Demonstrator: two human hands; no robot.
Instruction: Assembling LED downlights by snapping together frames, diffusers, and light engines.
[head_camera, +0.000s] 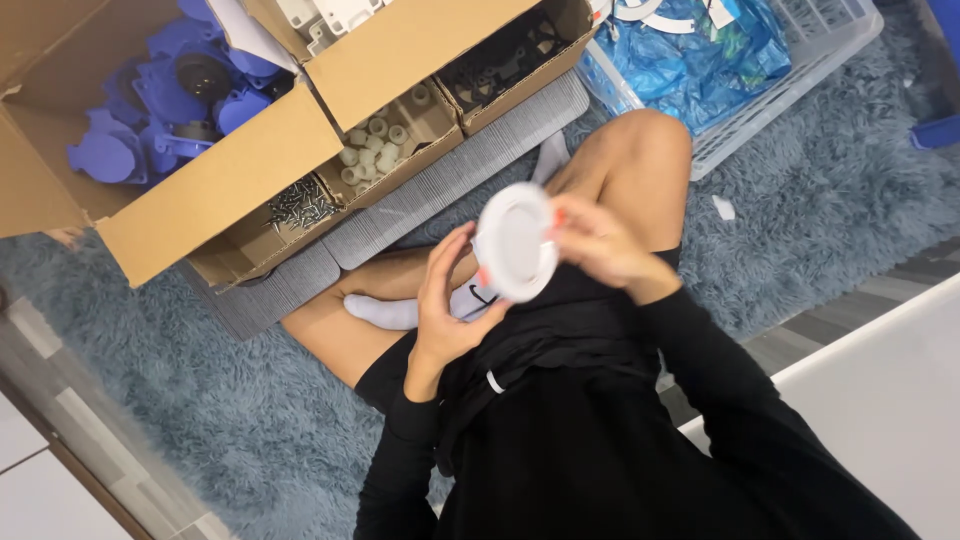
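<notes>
Both hands at frame centre: left hand (447, 305) cups white round disc (515, 241) from lower left, right hand (598, 243) pinches right rim; disc face tilted toward viewer, equally near both.

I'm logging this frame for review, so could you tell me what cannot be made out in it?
- Head view: the far face of the white round part is turned away; the left hand and right hand cover its edges.
- The screws are too small to tell their type.
- The blue plastic parts are half hidden by a cardboard box flap.
- The white basket is cut off by the top edge.
</notes>
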